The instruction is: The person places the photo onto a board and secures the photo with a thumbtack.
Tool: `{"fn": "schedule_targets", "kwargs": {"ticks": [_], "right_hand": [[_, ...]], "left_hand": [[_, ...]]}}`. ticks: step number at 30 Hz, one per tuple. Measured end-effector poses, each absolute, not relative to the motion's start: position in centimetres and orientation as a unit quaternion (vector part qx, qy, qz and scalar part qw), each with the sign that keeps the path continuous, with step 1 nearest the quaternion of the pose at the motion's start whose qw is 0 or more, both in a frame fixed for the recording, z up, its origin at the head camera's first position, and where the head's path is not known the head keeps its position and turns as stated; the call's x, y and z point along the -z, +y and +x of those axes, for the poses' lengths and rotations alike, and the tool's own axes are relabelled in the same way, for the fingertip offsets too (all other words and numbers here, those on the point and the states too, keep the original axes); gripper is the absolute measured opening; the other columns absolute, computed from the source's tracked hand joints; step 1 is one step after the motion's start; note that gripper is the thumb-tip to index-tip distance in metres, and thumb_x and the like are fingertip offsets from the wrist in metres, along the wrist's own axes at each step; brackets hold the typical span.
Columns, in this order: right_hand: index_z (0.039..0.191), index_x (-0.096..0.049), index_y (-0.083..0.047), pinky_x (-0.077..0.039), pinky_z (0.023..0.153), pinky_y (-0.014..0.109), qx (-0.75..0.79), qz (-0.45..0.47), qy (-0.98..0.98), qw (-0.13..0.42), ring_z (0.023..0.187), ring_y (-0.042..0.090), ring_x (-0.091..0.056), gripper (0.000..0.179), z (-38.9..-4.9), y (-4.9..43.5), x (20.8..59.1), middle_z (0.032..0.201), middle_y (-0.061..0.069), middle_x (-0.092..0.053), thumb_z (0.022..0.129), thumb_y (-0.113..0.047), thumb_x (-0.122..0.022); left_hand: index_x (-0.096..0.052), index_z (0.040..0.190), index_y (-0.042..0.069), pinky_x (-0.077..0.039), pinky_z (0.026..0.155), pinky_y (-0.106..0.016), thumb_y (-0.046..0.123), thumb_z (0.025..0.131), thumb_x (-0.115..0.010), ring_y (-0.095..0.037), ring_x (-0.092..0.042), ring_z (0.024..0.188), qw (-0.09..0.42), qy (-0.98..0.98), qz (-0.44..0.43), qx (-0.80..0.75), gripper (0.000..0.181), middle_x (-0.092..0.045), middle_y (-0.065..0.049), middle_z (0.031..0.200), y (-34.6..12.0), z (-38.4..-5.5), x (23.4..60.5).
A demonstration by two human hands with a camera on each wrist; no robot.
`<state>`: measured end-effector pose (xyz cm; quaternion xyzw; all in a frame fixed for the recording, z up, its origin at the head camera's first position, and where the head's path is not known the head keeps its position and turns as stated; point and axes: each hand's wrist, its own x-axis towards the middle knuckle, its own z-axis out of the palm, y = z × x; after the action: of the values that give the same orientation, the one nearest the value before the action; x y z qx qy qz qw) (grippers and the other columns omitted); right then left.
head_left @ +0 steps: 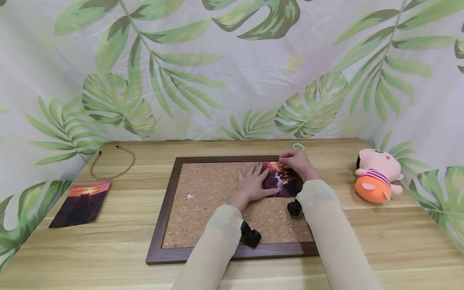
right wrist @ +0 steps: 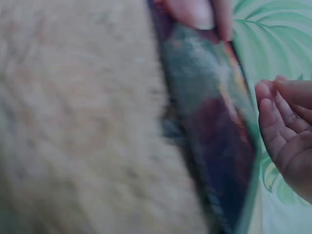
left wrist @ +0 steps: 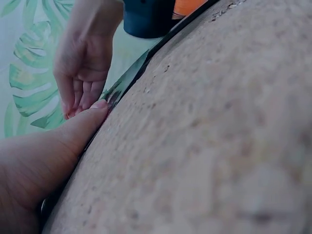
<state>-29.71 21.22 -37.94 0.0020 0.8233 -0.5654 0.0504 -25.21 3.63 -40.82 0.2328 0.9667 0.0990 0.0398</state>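
Hands (head_left: 251,186) (head_left: 298,162), two, with two pictures (head_left: 284,184) (head_left: 81,206), one corkboard (head_left: 203,195), perhaps one pin (right wrist: 273,81).

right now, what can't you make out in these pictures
Head view: part of the glossy dark photo print, hidden by the left hand.
Head view: lower right corner of the brown wooden frame, hidden by the cream right sleeve.
Right wrist view: tiny golden thing pinched by the right hand, too small to identify.
Right wrist view: grain of the brown cork board, blurred.
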Motion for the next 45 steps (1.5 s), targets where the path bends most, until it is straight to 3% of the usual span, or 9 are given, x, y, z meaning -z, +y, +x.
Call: {"fn": "schedule_targets", "kwargs": {"ticks": [6, 15, 25, 45], "right_hand": [[0.095, -0.059, 0.012, -0.046, 0.059, 0.025, 0.518, 0.004, 0.855, -0.002, 0.065, 0.016, -0.056, 0.020, -30.0, 21.0, 39.1, 0.083, 0.015, -0.060, 0.080, -0.002, -0.058], [0.089, -0.066, 0.003, -0.038, 0.079, 0.037, 0.409, -0.035, 0.910, -0.061, 0.091, 0.028, -0.052, 0.016, -29.6, 20.8, 39.8, 0.096, 0.017, -0.060, 0.079, -0.008, -0.060], [0.089, -0.067, 0.002, -0.038, 0.081, 0.040, 0.361, -0.063, 0.925, -0.099, 0.094, 0.030, -0.053, 0.016, -29.5, 20.6, 40.6, 0.096, 0.016, -0.061, 0.080, -0.008, -0.059], [0.088, -0.067, 0.003, -0.040, 0.076, 0.041, 0.312, -0.068, 0.942, -0.101, 0.088, 0.031, -0.053, 0.016, -29.2, 19.5, 40.5, 0.092, 0.017, -0.058, 0.081, -0.008, -0.058]], "left_hand": [[-0.024, 0.138, 0.024, -0.001, 0.093, -0.058, 0.068, 0.075, -0.038, -0.022, -0.004, 0.129, 0.043, 0.966, 0.236, -0.096, 0.078, -0.011, -0.005, 0.143, 3.8, -25.1, 40.9], [-0.024, 0.138, 0.024, -0.001, 0.093, -0.057, 0.067, 0.075, -0.039, -0.022, -0.003, 0.129, 0.048, 0.966, 0.234, -0.096, 0.078, -0.010, -0.004, 0.143, 4.0, -25.0, 40.9], [-0.022, 0.138, 0.025, 0.001, 0.093, -0.056, 0.067, 0.075, -0.038, -0.021, -0.001, 0.129, 0.055, 0.965, 0.235, -0.103, 0.078, -0.008, -0.003, 0.143, 4.0, -25.1, 41.0], [-0.022, 0.138, 0.024, 0.000, 0.094, -0.055, 0.067, 0.076, -0.038, -0.021, -0.002, 0.129, 0.055, 0.966, 0.231, -0.097, 0.078, -0.009, -0.004, 0.143, 3.6, -25.0, 40.9]]}}
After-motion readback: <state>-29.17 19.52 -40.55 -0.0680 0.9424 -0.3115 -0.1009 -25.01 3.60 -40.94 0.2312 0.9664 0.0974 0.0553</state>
